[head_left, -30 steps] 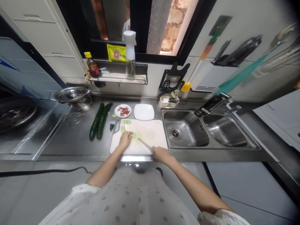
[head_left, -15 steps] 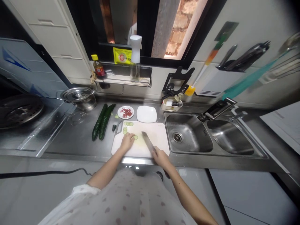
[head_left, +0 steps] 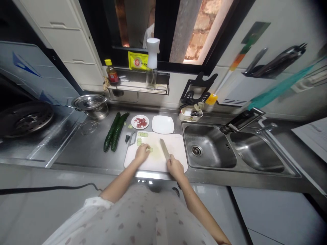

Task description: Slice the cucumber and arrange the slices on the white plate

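My left hand is over the left half of a white cutting board, its fingertips pinched on the edge of a pale green cucumber slice. My right hand is wrapped round the handle of a kitchen knife, whose blade points away from me over the right half of the board. Small groups of cucumber slices lie at the board's far left corner. Beyond the board are a white plate and a small dish of chopped red pieces.
Two whole cucumbers lie left of the board, near a dark green cut end. A double steel sink adjoins the board on the right. Behind stand a lidded steel pot and a shelf with bottles.
The whole view has shifted slightly. My left fingers have closed in on the slice. The knife's blade has turned a little, and it stays in my right hand.
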Demonstrator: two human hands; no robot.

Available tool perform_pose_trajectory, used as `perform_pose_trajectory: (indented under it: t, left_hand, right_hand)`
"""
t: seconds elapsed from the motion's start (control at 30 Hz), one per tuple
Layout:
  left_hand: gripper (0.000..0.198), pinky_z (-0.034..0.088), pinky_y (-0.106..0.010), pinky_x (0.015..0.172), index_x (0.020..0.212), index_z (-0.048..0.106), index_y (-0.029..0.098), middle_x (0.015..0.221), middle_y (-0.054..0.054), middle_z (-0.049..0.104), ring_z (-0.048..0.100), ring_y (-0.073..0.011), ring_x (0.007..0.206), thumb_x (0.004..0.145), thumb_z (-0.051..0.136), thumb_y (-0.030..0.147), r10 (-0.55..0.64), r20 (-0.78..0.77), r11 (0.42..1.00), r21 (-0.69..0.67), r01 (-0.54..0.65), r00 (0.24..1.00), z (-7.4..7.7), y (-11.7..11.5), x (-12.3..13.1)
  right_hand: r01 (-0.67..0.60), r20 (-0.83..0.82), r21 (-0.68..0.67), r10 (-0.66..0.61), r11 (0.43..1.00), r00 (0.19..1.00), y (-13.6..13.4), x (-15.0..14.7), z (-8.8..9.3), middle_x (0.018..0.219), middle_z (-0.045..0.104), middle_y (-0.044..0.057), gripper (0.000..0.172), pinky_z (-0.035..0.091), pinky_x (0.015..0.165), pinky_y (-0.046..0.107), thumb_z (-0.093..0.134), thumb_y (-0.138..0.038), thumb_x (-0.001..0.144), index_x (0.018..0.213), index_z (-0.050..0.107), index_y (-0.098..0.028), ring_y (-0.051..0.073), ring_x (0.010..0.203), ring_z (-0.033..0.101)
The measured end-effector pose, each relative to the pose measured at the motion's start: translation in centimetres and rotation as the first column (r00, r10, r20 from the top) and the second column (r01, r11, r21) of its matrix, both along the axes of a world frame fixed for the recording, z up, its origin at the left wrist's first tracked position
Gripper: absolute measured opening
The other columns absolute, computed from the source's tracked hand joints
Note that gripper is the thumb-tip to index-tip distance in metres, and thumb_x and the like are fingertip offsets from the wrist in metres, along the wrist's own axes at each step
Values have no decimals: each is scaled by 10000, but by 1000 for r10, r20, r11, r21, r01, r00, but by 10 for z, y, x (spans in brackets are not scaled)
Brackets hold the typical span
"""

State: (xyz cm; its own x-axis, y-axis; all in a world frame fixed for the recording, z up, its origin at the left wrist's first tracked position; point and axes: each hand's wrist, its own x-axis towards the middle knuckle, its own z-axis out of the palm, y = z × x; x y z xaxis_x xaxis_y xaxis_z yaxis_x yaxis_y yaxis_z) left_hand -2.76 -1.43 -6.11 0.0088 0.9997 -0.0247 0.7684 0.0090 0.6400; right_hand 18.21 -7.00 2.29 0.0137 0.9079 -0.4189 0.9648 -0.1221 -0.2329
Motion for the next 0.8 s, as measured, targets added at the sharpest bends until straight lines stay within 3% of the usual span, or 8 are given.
perform_pose_trajectory:
  t: [0.17,0.27,0.4,0.53,0.8]
  left_hand:
    - [30,421,-248,689,784,623,183,780,-14,637,575,-144,735,785,595,192,61,104,998,-27,-58,993,9,-5,0]
    - [101,418,-236,640,746,617,183,718,-1,637,574,-136,675,773,638,278,131,167,991,-34,-127,977,12,-8,-8]
    - [163,429,-229,625,731,617,177,682,7,630,574,-129,648,752,658,333,182,232,983,-41,-178,956,11,-5,-23]
    - [101,443,-226,634,753,620,172,690,10,634,576,-120,648,731,658,263,230,280,973,-64,-220,932,5,2,-40]
    - [88,451,-244,685,817,644,180,774,-22,677,603,-141,710,739,605,190,291,156,957,-49,-287,944,1,14,-62]
  right_hand:
    - [-7,22,2,7,1000,1000,1,-1,-1,960,681,106,349,367,682,257,282,-266,967,1258,456,-180,194,888,628]
    - [-15,21,6,15,1000,1000,1,0,-2,950,683,106,344,365,673,260,284,-262,965,1248,460,-176,197,875,630]
    - [-13,29,-3,14,1000,999,1,-1,-1,945,683,98,339,360,662,254,295,-256,964,1255,451,-179,192,865,633]
    - [-18,35,-21,19,1000,999,2,-1,1,954,681,103,342,360,659,250,290,-255,963,1254,453,-179,191,876,634]
    - [-21,43,-18,22,1000,999,2,-2,2,953,684,99,346,359,657,252,282,-260,961,1243,461,-168,195,889,634]
